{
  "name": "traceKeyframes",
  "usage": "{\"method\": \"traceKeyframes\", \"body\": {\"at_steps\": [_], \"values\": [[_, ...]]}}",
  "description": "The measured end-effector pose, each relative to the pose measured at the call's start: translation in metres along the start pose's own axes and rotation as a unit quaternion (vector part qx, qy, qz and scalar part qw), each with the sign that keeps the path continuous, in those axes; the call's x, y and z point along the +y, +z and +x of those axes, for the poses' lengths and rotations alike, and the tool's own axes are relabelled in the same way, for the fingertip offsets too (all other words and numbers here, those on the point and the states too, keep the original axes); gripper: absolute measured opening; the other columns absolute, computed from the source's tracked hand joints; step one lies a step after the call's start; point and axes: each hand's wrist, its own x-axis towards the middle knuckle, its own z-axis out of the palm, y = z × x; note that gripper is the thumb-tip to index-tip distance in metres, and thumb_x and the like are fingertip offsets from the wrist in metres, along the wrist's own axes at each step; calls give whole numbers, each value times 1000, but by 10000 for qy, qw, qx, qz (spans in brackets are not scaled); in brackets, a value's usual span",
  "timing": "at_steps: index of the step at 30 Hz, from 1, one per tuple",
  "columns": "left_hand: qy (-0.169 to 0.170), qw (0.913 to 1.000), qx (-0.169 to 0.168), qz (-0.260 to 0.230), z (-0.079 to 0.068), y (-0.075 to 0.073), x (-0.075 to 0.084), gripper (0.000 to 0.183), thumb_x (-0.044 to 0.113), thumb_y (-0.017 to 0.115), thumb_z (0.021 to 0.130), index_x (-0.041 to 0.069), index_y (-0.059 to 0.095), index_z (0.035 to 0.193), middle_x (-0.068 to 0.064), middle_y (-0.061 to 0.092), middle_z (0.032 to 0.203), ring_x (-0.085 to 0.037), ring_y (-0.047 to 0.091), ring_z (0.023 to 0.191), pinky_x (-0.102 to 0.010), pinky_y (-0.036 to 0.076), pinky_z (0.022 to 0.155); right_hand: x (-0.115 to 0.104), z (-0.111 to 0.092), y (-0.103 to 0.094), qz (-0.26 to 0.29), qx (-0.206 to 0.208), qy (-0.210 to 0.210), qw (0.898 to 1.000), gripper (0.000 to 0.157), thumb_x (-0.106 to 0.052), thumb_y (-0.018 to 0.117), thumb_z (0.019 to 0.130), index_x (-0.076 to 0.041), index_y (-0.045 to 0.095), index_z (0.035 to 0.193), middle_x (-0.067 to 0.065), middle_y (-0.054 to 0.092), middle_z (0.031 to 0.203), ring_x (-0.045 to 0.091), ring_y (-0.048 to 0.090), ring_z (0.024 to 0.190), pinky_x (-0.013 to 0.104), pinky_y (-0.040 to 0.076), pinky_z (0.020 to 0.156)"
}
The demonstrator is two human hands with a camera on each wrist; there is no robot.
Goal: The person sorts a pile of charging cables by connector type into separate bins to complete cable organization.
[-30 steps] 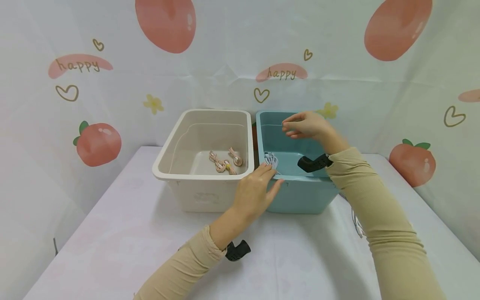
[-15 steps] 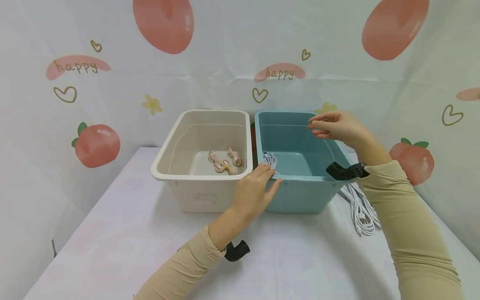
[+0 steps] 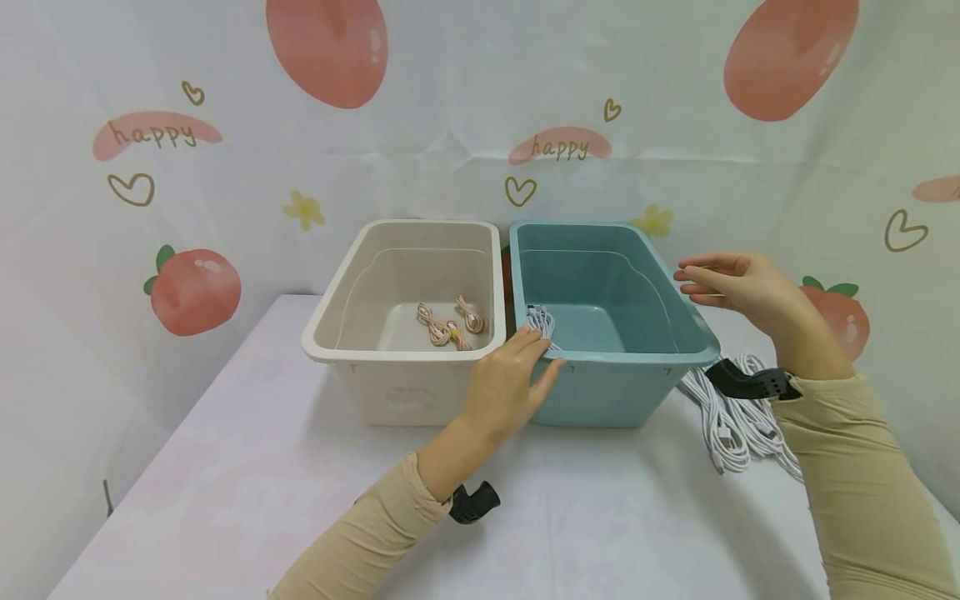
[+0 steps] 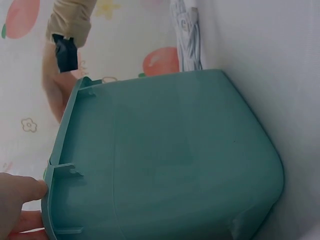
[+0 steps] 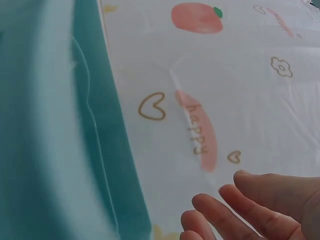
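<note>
My left hand rests on the front left corner of the blue bin, its thumb laid along the outside. In the left wrist view, the left fingers touch that bin's rim. Just inside, beside those fingertips, lies a white cable bundle. My right hand, holding nothing, hovers past the blue bin's right rim with relaxed fingers. Below it on the table are several coiled white cables, partly hidden by the right wrist and sleeve. The right wrist view shows the right hand with thumb and fingers apart.
Left of the blue bin stands a beige bin, close against it. Several small pinkish cable bundles lie in it. A patterned cloth backdrop rises behind both bins, and a pale cloth covers the table.
My right hand has moved from over the blue bin to the right and slightly down, beyond its rim. More of the white cables has come into view. My left hand has stayed on the rim.
</note>
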Motion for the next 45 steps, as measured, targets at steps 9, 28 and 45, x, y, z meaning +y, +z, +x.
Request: {"method": "traceKeyframes", "body": {"at_steps": [9,28,45], "values": [[-5,10000,22,13,0,0,0,27,27,65,87,6,72,101,-8,71,107,-22,65,108,-33,55,86,33,-25,-12,221,252,-96,9994,17,-24,54,94,-39,60,98,-28,64,93,-8,64,85,11,53,75],[-35,10000,-58,7,1,-1,-1,27,27,64,87,6,71,102,-8,71,108,-22,65,109,-33,55,87,103,-57,-17,-100,337,352,9988,23,-21,53,95,-44,56,94,-35,60,89,-13,60,78,6,51,67],[-23,10000,29,-38,2,0,-1,27,26,65,87,4,71,101,-9,71,106,-23,65,108,-33,55,87,201,-68,-44,-703,816,1739,9789,41,-47,57,88,-21,58,119,-33,52,79,-12,56,70,29,56,72]]}}
